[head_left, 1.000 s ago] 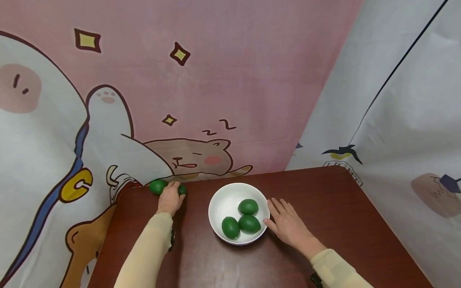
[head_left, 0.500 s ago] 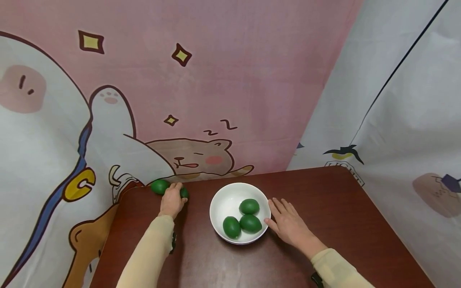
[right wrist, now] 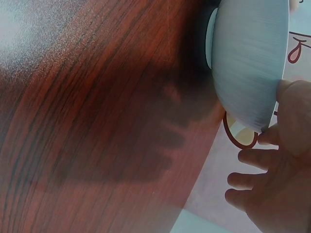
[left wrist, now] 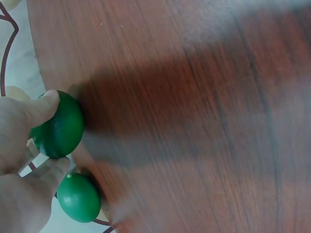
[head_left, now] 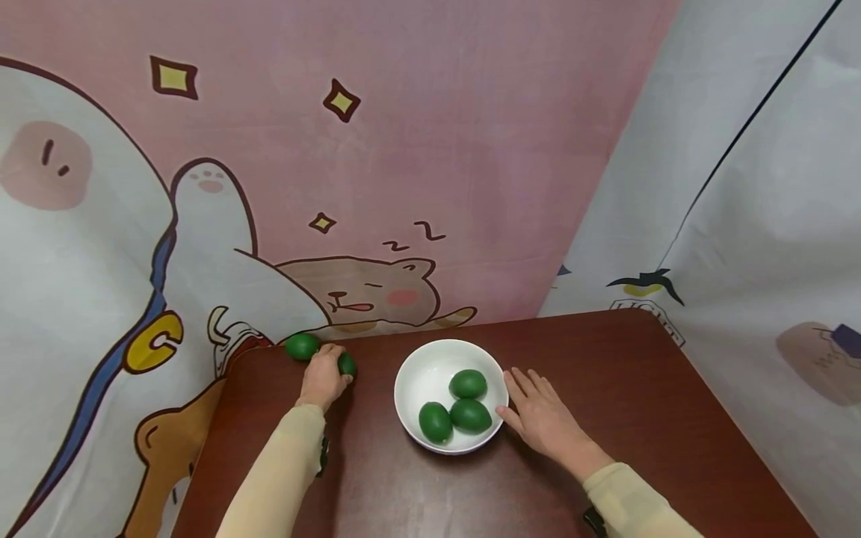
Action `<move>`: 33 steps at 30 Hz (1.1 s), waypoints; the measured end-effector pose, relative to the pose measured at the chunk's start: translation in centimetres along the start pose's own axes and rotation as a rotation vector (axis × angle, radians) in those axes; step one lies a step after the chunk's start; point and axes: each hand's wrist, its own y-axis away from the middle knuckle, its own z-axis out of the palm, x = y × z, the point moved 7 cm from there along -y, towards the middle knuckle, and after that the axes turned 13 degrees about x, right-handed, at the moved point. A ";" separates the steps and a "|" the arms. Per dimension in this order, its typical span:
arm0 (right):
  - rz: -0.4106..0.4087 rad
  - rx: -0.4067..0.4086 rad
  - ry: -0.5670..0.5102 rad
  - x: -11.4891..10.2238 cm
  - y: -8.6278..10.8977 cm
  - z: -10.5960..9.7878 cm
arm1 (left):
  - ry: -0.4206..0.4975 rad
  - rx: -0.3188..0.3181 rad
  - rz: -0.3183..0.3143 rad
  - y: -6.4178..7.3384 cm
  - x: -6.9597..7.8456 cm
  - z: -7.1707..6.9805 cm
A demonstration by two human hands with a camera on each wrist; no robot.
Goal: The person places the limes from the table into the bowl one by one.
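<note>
At the far left of the table my left hand (head_left: pixel 324 377) grips a green lime (head_left: pixel 346 364), which partly shows past the fingers. In the left wrist view, thumb and fingers curl round that lime (left wrist: pixel 62 127). A second lime (head_left: pixel 302 346) lies just left of the hand, near the table's back edge. The white bowl (head_left: pixel 415 373) stands mid-table with three limes in it: one at the back (head_left: pixel 468 384), one at the right (head_left: pixel 470 415), one at the front left (head_left: pixel 436 423). With fingers spread, my right hand (head_left: pixel 546 418) has its fingertips right at the bowl's right rim.
The brown wooden table (head_left: pixel 605 359) ends at the back against a hanging cloth (head_left: pixel 498 187) with cartoon animals. More white printed cloth (head_left: pixel 760 246) hangs along the right side.
The lime in my left hand has come slightly nearer to me and away from the other lime. The view has shifted a little. The right hand stays at the bowl.
</note>
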 end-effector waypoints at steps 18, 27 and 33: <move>-0.012 0.024 -0.005 -0.1 0.0 -0.2 | 0.011 0.025 0.039 2.0 0.8 -0.3; -0.009 0.019 -0.008 -0.1 0.0 -0.3 | -0.009 -0.002 0.063 2.8 1.5 0.0; 0.009 -0.004 0.002 0.1 0.0 0.0 | -0.004 -0.028 0.068 3.2 1.8 0.2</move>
